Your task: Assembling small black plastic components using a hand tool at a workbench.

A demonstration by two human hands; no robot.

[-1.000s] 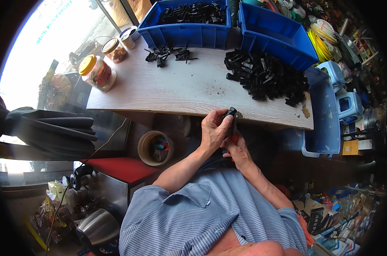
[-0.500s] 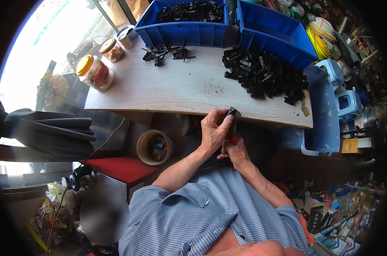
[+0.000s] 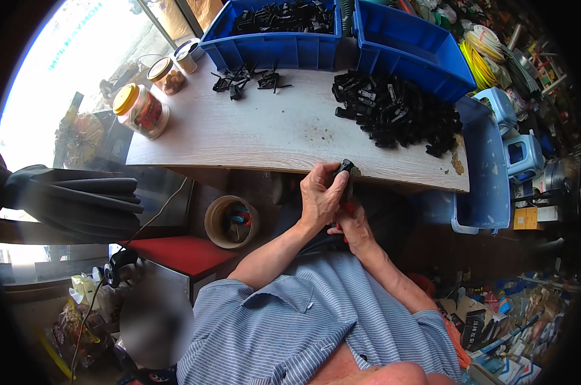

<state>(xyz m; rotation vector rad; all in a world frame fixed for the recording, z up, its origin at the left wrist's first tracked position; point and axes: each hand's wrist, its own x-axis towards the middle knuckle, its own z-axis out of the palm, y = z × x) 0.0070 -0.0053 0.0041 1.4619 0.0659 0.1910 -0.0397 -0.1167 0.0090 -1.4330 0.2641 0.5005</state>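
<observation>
At the table's front edge, my left hand (image 3: 319, 197) pinches a small black plastic part (image 3: 346, 167) between thumb and fingers. Just below and to the right, my right hand (image 3: 356, 228) is closed round red-handled pliers (image 3: 349, 208). Their dark head reaches up to the black part, beside my left thumb; the contact itself is too small to make out. A heap of similar black parts (image 3: 393, 106) lies on the table's right side. Several black pieces with thin wire-like arms (image 3: 236, 80) lie towards the back left.
The pale wooden table (image 3: 239, 138) bears two jars (image 3: 140, 112) at its left. Behind stand a blue bin of black parts (image 3: 271, 50) and another blue bin (image 3: 415, 61). A bucket (image 3: 231, 221) stands below the table edge; a blue tub (image 3: 486, 167) is at the right.
My right hand has shifted slightly on the pliers, and more of the red handles shows between its fingers. My left hand keeps the black part in nearly the same place.
</observation>
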